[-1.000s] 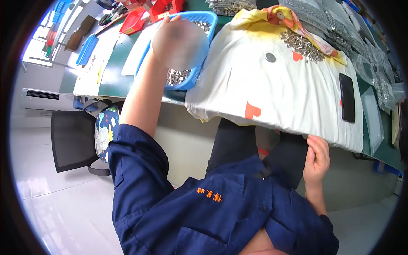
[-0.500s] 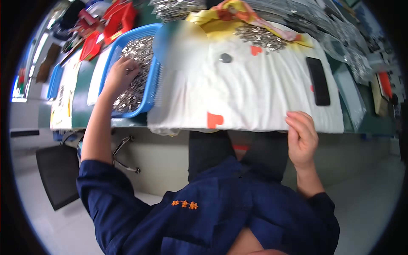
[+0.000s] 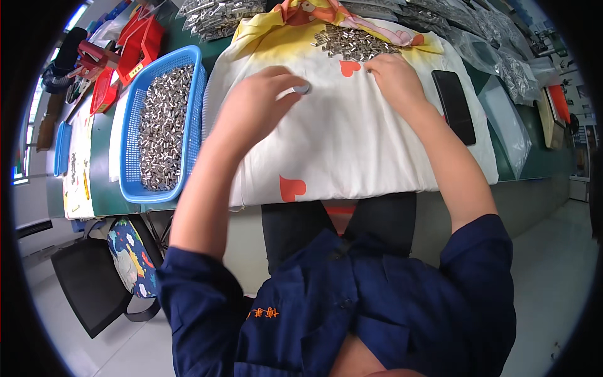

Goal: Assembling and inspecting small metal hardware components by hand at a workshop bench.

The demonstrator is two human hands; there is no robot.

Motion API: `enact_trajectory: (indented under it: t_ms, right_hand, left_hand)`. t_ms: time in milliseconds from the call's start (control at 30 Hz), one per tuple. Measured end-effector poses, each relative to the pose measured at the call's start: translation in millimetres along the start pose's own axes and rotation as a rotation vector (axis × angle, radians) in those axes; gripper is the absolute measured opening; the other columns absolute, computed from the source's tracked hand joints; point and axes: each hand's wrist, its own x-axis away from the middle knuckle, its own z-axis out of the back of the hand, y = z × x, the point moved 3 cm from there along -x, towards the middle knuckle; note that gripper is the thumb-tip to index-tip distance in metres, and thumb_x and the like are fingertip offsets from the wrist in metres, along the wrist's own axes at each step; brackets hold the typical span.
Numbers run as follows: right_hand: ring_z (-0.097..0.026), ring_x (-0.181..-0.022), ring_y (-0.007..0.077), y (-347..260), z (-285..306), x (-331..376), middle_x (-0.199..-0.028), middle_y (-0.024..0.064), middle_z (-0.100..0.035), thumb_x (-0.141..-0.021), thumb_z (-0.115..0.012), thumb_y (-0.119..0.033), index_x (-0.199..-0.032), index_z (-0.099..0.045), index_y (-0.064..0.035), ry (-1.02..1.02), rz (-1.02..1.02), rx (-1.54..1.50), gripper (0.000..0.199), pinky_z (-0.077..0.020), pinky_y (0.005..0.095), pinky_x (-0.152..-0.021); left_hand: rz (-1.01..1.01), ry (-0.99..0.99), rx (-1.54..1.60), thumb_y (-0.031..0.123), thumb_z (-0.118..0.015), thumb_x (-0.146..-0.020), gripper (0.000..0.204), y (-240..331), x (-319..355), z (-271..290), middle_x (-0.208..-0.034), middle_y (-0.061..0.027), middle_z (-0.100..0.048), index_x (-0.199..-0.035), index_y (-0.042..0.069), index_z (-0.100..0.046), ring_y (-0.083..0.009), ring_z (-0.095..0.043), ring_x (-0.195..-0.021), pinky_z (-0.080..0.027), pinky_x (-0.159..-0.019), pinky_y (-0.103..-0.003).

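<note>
Over the white cloth [image 3: 339,144], my left hand [image 3: 257,103] curls its thumb and index finger at a small round grey disc [image 3: 301,90], which looks held between their tips. My right hand [image 3: 396,78] reaches to the near edge of a pile of small silvery metal tubes [image 3: 355,43]. Its thumb and index finger pinch at one small metal tube [image 3: 369,70] beside a red heart print; the fingers partly hide it. To the left, a blue plastic basket [image 3: 129,147] holds a mass of similar short metal tubes.
A black phone [image 3: 454,107] lies on the cloth's right side. Clear plastic bags [image 3: 502,60] of metal parts line the back. Red bins [image 3: 139,47] stand at the far left. A clear plastic sheet [image 3: 505,125] is at the right, an office chair [image 3: 85,276] below left.
My left hand has left the basket and moved right to the grey disc. My right hand has gone from the cloth's front edge up to the tube pile. The view has shifted slightly.
</note>
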Motion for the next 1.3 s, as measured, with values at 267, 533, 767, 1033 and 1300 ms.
enact_trajectory:
  t_ms: [267, 533, 767, 1033, 1300]
  right_hand:
    - [-0.055, -0.079, 0.0282, -23.4, -7.2, -1.6, -0.081, 0.0106, -0.060, -0.075, -0.056, -0.005, -0.082, -0.063, -0.0022, -0.133, 0.079, 0.046, 0.010, -0.0451, 0.0361, -0.075]
    - [-0.057, -0.084, 0.0112, -31.9, -10.5, 2.7, -0.085, 0.0046, -0.062, -0.082, -0.053, -0.002, -0.092, -0.061, -0.0019, -0.001, -0.286, -0.811, 0.013, -0.0456, 0.0246, -0.073]
    - [-0.057, -0.078, 0.0092, -28.2, -14.1, 5.8, -0.089, 0.0041, -0.063, -0.081, -0.057, -0.001, -0.093, -0.062, -0.0002, 0.043, -0.268, -1.166, 0.013, -0.0464, 0.0224, -0.072]
    - [-0.057, -0.077, 0.0085, -25.1, -8.3, 4.2, -0.083, 0.0025, -0.061, -0.080, -0.057, 0.001, -0.089, -0.060, 0.0005, -0.041, -0.298, -1.222, 0.010, -0.0456, 0.0217, -0.072]
    - [-0.059, -0.070, 0.0128, -35.7, 6.1, 0.8, -0.078, 0.0054, -0.061, -0.075, -0.060, 0.002, -0.083, -0.061, -0.0003, 0.047, -0.116, -0.840, 0.008, -0.0481, 0.0237, -0.062]
  left_hand:
    - [0.065, -0.128, -0.248, 0.018, -0.061, -0.075, 0.019, -25.4, -25.1, -44.8, -0.083, -0.0103, -0.059, -0.092, 0.011, -0.064, -0.0285, -0.059, -0.078, -0.048, -0.069, -0.038]
    - [0.311, -0.095, 0.602, 0.016, -0.063, -0.076, 0.028, -24.3, -38.5, -41.9, -0.082, -0.0031, -0.060, -0.103, 0.009, -0.061, -0.0123, -0.057, -0.070, -0.047, -0.063, -0.027]
    - [0.513, -0.020, 1.731, 0.010, -0.053, -0.086, 0.032, -26.5, -36.0, -87.0, -0.098, -0.0053, -0.060, -0.118, 0.004, -0.050, -0.0128, -0.058, -0.083, -0.047, -0.073, -0.025]
    - [0.396, -0.148, 1.641, 0.003, -0.058, -0.083, 0.036, -25.3, -38.9, -92.2, -0.103, -0.0058, -0.060, -0.119, 0.004, -0.052, -0.0147, -0.058, -0.094, -0.048, -0.081, -0.028]
    - [0.394, -0.124, 1.509, 0.002, -0.059, -0.082, 0.035, -21.3, -37.3, -92.9, -0.101, -0.0058, -0.060, -0.117, 0.002, -0.053, -0.0129, -0.058, -0.090, -0.048, -0.080, -0.026]
